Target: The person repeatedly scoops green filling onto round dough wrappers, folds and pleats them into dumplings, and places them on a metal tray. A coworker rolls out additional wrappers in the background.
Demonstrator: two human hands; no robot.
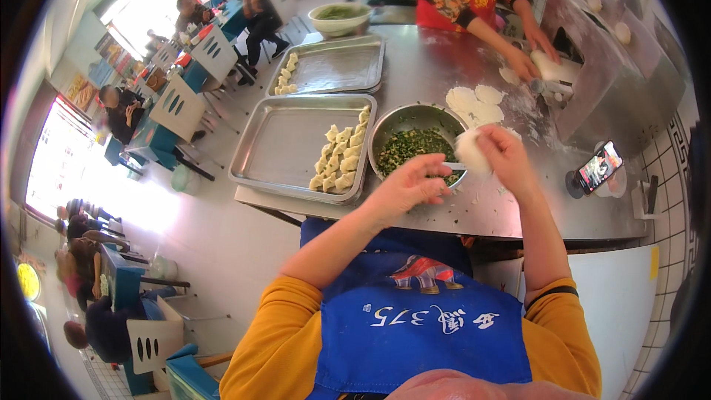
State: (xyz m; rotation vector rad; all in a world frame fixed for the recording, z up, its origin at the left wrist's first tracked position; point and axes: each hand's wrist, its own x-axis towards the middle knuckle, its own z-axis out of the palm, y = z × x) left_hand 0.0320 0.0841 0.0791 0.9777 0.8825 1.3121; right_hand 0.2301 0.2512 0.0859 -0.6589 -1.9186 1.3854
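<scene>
My right hand (502,158) grips a round white dough wrapper (471,150), blurred, by its edge, over the right rim of a steel mixing bowl (373,144). In the bowl lies chopped green filling (411,147). My left hand (416,182) hovers over the bowl's near side with fingers apart and curled. Beside its fingertips shows the light handle of a utensil (456,166), partly hidden. Further flat dough wrappers (475,104) overlap on the steel table behind the bowl. To the left, folded dumplings (336,158) stand in rows along the right side of a metal tray (266,150).
Another metal tray (339,64) holds a row of dumplings. Behind it stands a bowl of greens (339,14). Across the steel table (414,58), a co-worker's hands (530,61) work dough at a metal machine (616,78). A phone (599,169) stands at right. Diners sit at left.
</scene>
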